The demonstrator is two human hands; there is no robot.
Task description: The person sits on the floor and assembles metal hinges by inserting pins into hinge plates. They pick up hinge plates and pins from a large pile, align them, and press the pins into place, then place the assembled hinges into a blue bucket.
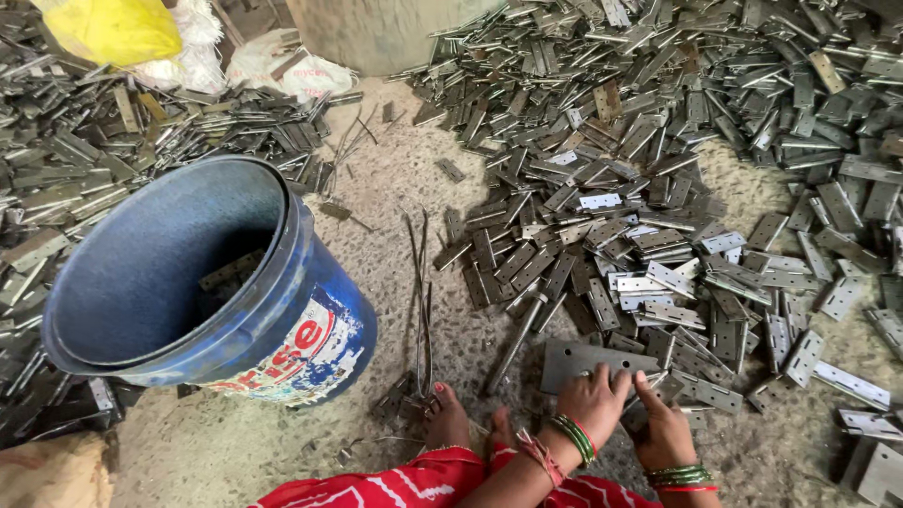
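My left hand rests on the near edge of a flat grey metal plate lying on the floor, fingers spread over it. My right hand is just to the right of it, fingers bent down on the plate's right corner among loose hinges; whether it pinches a hinge I cannot tell. Both wrists wear green and red bangles. A long metal rod lies left of the plate. A big heap of grey metal hinges spreads beyond the plate. My bare feet and red cloth show at the bottom.
A tilted blue plastic bucket stands at the left with a few hinges inside. Another hinge pile lies behind it. Thin wire rods lie on the concrete floor. Yellow and white sacks sit at the top left.
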